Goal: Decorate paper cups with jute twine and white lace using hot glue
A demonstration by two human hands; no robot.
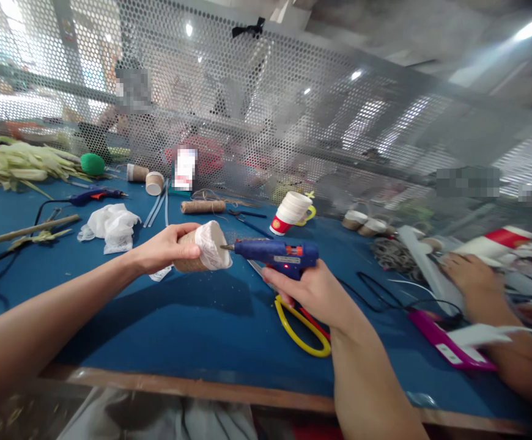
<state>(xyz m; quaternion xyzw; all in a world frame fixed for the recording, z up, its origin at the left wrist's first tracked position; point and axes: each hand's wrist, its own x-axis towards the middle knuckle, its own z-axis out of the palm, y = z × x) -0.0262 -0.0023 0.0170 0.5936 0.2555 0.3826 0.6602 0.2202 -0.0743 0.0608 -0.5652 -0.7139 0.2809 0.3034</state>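
Observation:
My left hand [169, 247] is closed around a twine-wrapped paper cup [191, 260], tilted on its side above the table. White lace [210, 244] circles the cup near its right end. In my right hand [309, 287] is a blue hot glue gun [270, 253] with a small red light lit. Its nozzle points left and reaches the lace-trimmed end of the cup; whether it touches, I cannot tell. Below the gun lie scissors [300, 333] with yellow and red handles, their blades partly hidden by my right hand.
A stack of paper cups [291, 211], a twine roll [203, 206] and white lace [110, 225] lie behind my hands. Another glue gun [94, 195] rests at left. At right are a purple power strip [449, 342], cables and another person's hand [474, 275]. Perforated metal [229, 110] borders the table's back.

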